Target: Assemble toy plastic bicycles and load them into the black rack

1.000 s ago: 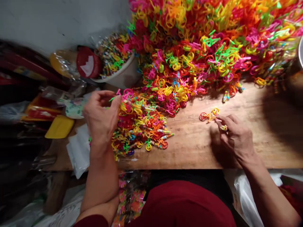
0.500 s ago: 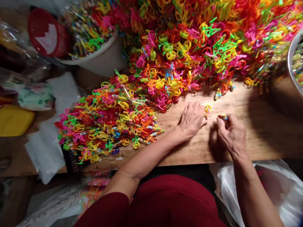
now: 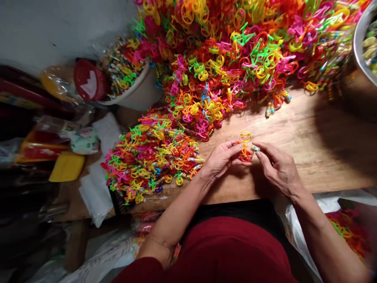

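At upper left of the frame, a white tub (image 3: 144, 92) of mixed bits. Below it, nearer centre, a small pile (image 3: 153, 157) of coloured pieces on the table (image 3: 300, 145); we'd want our left forearm to clear its edge so nothing drags.

Centre: left hand (image 3: 218, 159) has a narrow pinch on a wheeled plastic piece (image 3: 245, 155), red ring low, yellow ring high. Looks thin and springy, so we should grip the frame, not the rings, and press lightly. Exact finger contact partly hidden; can't tell how firm.

Just right of it, right hand (image 3: 279, 167) pinches a small patterned piece (image 3: 255, 148) between thumb and finger, close to the plastic one. Can't tell whether they touch. Best we steady the left, make fine moves with the right, and hold both low over bare wood so a drop lands in view.

Above, the big heap (image 3: 250, 59) runs toward the metal pot (image 3: 355, 51) at upper right; elbows in, we don't brush it.
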Available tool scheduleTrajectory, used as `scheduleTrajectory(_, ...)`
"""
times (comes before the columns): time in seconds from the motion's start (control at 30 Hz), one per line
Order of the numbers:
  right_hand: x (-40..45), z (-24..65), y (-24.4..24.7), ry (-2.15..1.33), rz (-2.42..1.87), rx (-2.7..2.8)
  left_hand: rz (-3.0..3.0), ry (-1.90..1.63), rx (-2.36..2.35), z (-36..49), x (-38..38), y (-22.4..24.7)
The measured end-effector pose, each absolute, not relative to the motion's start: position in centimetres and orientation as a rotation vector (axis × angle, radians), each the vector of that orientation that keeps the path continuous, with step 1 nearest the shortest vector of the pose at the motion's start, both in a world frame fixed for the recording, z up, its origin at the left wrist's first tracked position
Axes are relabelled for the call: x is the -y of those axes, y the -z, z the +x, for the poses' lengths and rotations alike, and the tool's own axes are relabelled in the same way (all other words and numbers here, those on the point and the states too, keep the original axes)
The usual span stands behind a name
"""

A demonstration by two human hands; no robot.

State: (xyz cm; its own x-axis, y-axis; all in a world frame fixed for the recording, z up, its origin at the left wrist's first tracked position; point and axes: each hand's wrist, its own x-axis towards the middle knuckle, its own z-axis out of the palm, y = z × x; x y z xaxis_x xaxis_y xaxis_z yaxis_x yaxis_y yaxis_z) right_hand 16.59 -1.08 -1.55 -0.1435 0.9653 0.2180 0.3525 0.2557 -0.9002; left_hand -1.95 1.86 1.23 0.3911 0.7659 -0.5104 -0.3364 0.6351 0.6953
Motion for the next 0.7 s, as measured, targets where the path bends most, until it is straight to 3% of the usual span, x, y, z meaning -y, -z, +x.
scheduleTrajectory(0.37,1.7,16.9,0.7,-1.079,-1.237,1.55,0.496,-0.642,-0.855,-2.6,-0.5,-0.6)
scheduleTrajectory(0.7,1.3,18.2,3.5,-1.215,-1.239,1.539,0.646,-0.629,-0.97,-1.8,-0.2,-0.9)
